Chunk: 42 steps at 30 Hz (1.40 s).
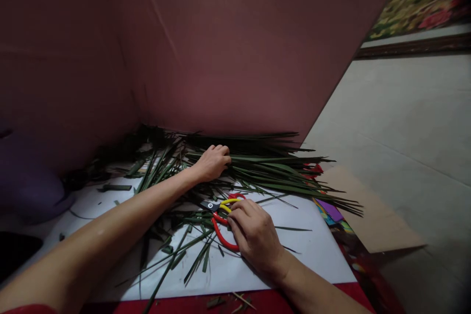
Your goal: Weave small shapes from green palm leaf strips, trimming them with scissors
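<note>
My left hand (pixel 215 163) reaches across to a pile of long, narrow green leaves (pixel 272 169), its fingers curled down onto them; the fingertips are hidden among the leaves. Nearer to me, my right hand (pixel 253 235) is closed around the handles of pruning shears (pixel 221 221) with short dark blades and red and yellow grips. The blades point left, just above cut leaf pieces. A small red loop (pixel 237 196) shows behind the yellow grip; what it belongs to is unclear.
White paper (pixel 309 260) covers the table, with cut leaf strips (pixel 198 260) strewn on it. A red cloth (pixel 184 307) shows along the front edge. Brown cardboard (pixel 379 211) juts out at the right. A pink wall-like panel (pixel 235 49) stands behind the leaves.
</note>
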Motion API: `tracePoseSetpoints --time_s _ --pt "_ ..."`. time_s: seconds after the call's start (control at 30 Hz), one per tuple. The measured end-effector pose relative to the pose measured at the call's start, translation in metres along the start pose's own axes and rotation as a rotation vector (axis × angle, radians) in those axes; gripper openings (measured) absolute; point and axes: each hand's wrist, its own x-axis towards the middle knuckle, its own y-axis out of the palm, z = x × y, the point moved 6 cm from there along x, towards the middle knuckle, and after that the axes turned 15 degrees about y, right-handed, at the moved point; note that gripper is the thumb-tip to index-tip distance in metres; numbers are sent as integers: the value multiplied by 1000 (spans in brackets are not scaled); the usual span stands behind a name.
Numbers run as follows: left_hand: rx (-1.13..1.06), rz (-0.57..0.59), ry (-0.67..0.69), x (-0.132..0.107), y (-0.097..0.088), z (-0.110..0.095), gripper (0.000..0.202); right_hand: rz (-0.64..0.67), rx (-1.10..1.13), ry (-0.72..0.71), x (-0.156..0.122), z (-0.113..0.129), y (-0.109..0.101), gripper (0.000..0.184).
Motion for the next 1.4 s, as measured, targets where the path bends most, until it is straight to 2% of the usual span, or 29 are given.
tracePoseSetpoints --time_s 0.1,0.3,0.47,0.73,0.87,0.93,1.0,1.07,1.2,1.3,1.4 --pt "-22 -86 -54 -1 2 2 7 1 -8 7 0 0 0 12" --pt "-223 -281 -219 -4 4 18 7 -9 -22 3 1 1 -1 13" --pt "-309 -334 -272 -6 5 23 10 -16 -24 -4 1 1 -2 12" --pt "-202 -300 -416 -12 2 21 9 -12 -13 -5 1 2 -1 13" --pt "-132 -147 -375 -3 -1 23 19 2 -1 -9 0 1 1 12" --pt "-117 -100 -397 3 -4 36 27 0 3 -11 1 1 1 13" --pt "-84 -14 -472 9 -3 57 26 -6 3 -12 1 1 0 12" --pt "-62 19 -523 14 0 78 25 -7 5 -11 2 1 0 12" --pt "-59 94 -589 20 19 111 36 -1 16 6 2 0 1 12" --pt "-68 134 -611 21 32 122 36 3 15 15 2 -2 1 12" --pt "-60 120 -583 23 32 122 33 6 14 14 2 -3 1 12"
